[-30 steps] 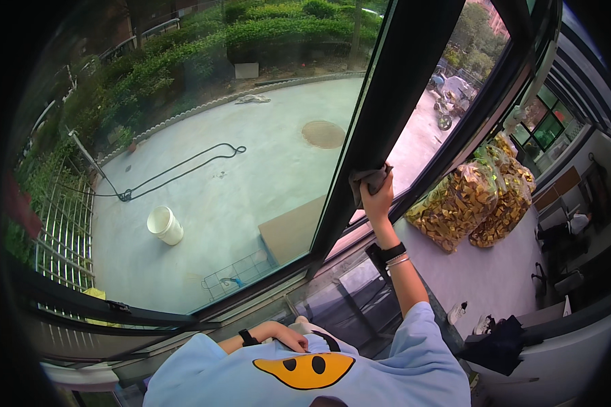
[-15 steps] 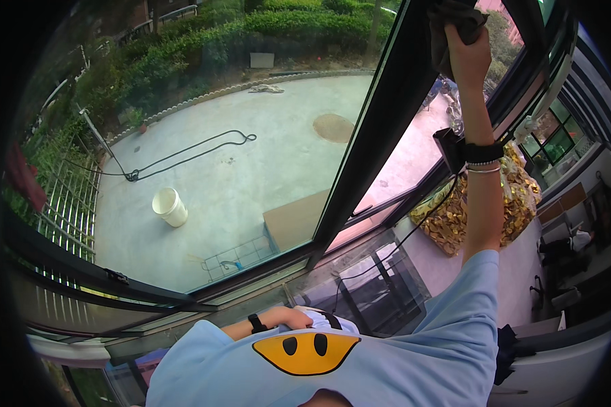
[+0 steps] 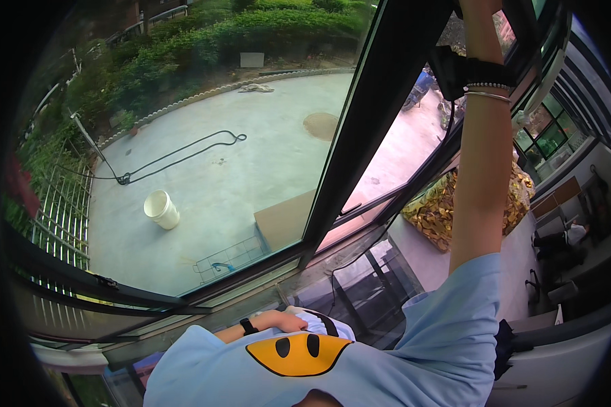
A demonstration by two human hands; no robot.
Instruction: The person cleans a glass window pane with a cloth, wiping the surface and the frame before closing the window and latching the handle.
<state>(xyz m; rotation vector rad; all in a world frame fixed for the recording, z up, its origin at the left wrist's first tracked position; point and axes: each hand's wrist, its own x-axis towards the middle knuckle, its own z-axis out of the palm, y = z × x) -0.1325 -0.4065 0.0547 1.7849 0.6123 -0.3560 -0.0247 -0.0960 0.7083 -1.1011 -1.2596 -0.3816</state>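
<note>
My right arm stretches up to the top of the head view, along the dark window frame (image 3: 352, 129). Only the base of my right hand (image 3: 480, 8) shows there; the upper edge of the picture cuts off its fingers, so their grip and the dark cloth seen earlier cannot be made out. A dark wristband with a small black device (image 3: 448, 71) and a cable sits on that wrist, beside the frame. Down at my waist, my left hand (image 3: 286, 321) lies against pale fabric (image 3: 336, 327) with a dark strap. Its fingers are mostly hidden by my light blue shirt.
Outside the large glass pane are a white bucket (image 3: 161, 209), a looped black hose (image 3: 183, 157), a brown board (image 3: 285, 220) and a metal fence (image 3: 61, 227). Right of the frame stands a gold-patterned bulky bundle (image 3: 434, 210). A person (image 3: 570, 237) sits farther inside.
My right hand has gone higher, and the dark cloth it gripped against the frame has passed out of sight. The view has shifted slightly; my left hand stays at my waist.
</note>
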